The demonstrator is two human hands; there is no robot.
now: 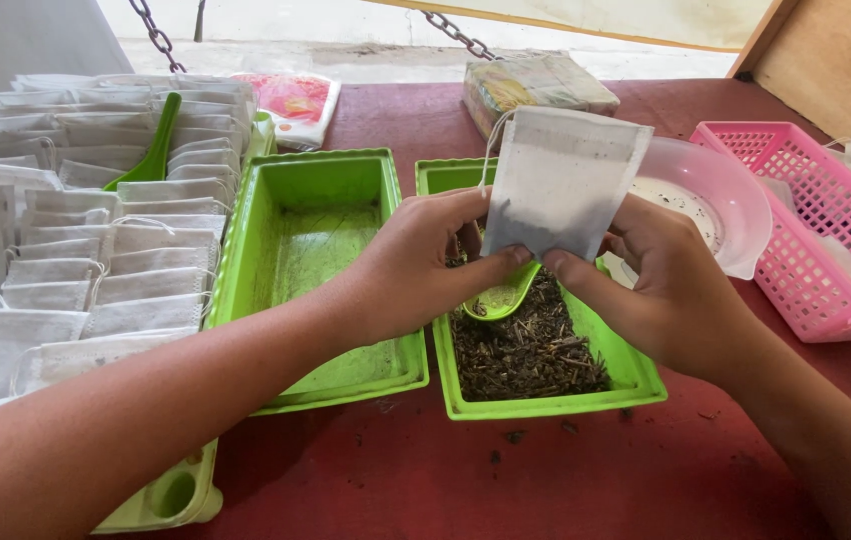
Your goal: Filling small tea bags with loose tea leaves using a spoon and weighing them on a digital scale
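On the far left of the red surface (646,480) we see rows of filled white pouches (76,250) stacked flat, with a green scoop (154,150) stuck upright among them. Just beside them lies an empty green tray (321,290), its floor bare apart from faint dust. Over the gap between the 2 trays our left hand (426,265) closes its grip, thumb and fingers together, on the lower left corner of a white paper pouch (566,175); a small green spoon (501,295) shows just beneath that hand, though we cannot tell which fingers carry it. The pouch stands upright, slightly tilted, above the second green tray (546,405), which holds a bed of dark dried leaves (531,350). Our right hand (671,285) pinches the pouch's lower right corner, grip shut on the paper. Behind the pouch rests a packet (536,85) of wrapped goods, and to the right a pale pink bowl (721,185) flecked with dark crumbs. Farthest right sits a pink basket (811,220) holding more white pouches.
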